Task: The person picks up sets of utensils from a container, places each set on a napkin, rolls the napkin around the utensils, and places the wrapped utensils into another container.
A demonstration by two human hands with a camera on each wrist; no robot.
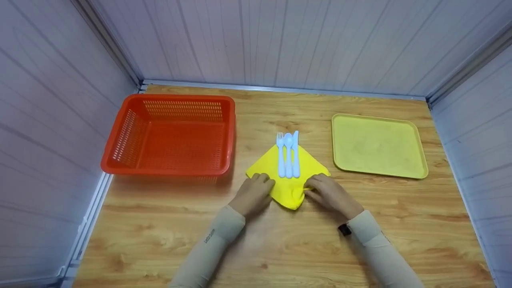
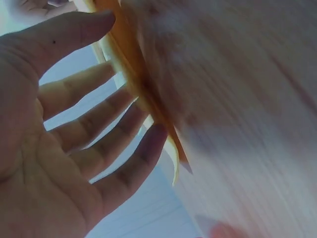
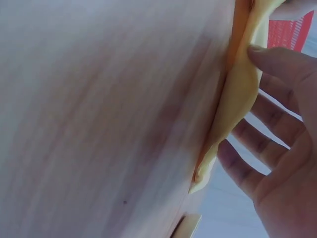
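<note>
- Working the near part of a yellow cloth (image 1: 284, 190), laid cornerwise on the wooden table (image 1: 260, 252) between basket and tray, appears to be the step in hand.
- Far left: red basket (image 1: 200, 172), well apart from the cloth; it leaves the left forearm ample room.
- Left of centre: left hand (image 1: 252, 195), fingers extended and spread, their tips touching the cloth's near left edge. Light, flat contact should steady this side without dragging it.
- Centre: fork (image 1: 281, 160), spoon (image 1: 289, 160) and knife (image 1: 296, 160), side by side on the cloth, heads reaching past its far corner, handles toward the person. Uneven pulling would probably skew the row, so the cloth is best moved slowly beneath it.
- Right of centre: right hand (image 1: 332, 194), thumb against one face of the cloth and fingers behind, seemingly pinching the near right edge. The cloth is puckered here; smoothing it first should give a cleaner crease. Both sides are best raised together, at matching height.
- Far right: yellow-green tray (image 1: 378, 146), near the cloth's right corner yet apart from it; the right hand does best to work inward from it.
</note>
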